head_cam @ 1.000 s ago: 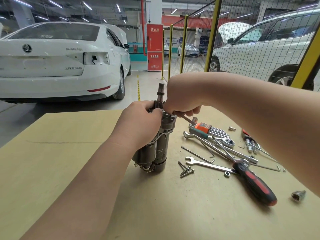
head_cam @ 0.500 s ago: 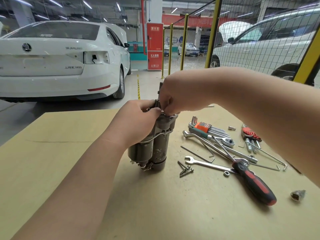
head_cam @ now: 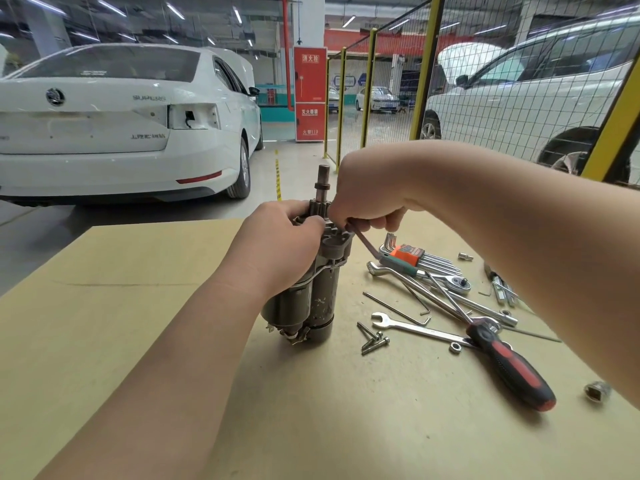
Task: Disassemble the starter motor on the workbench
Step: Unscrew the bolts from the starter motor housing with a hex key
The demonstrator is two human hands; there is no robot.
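The grey starter motor [head_cam: 320,303] stands upright on the tan workbench [head_cam: 138,306], its shaft and pinion pointing up. My left hand [head_cam: 280,244] grips the motor's upper body from the left. My right hand [head_cam: 367,199] reaches over from the right and holds a dark hex key [head_cam: 363,242] whose end sits at the top of the motor housing. The key's long arm slants down to the right. The spot where the key meets the housing is hidden by my fingers.
Right of the motor lie loose bolts [head_cam: 372,337], a spanner [head_cam: 415,327], a red-and-black screwdriver [head_cam: 512,368], a ratchet [head_cam: 450,280], an orange hex key set [head_cam: 412,254], a nut [head_cam: 455,348] and a socket [head_cam: 597,391]. Beyond the bench: a white car [head_cam: 121,126] and yellow mesh fencing [head_cam: 426,74].
My right hand has swung the hex key round at the motor's top; the key's arm now points down to the right. The left hand keeps its grip on the motor.
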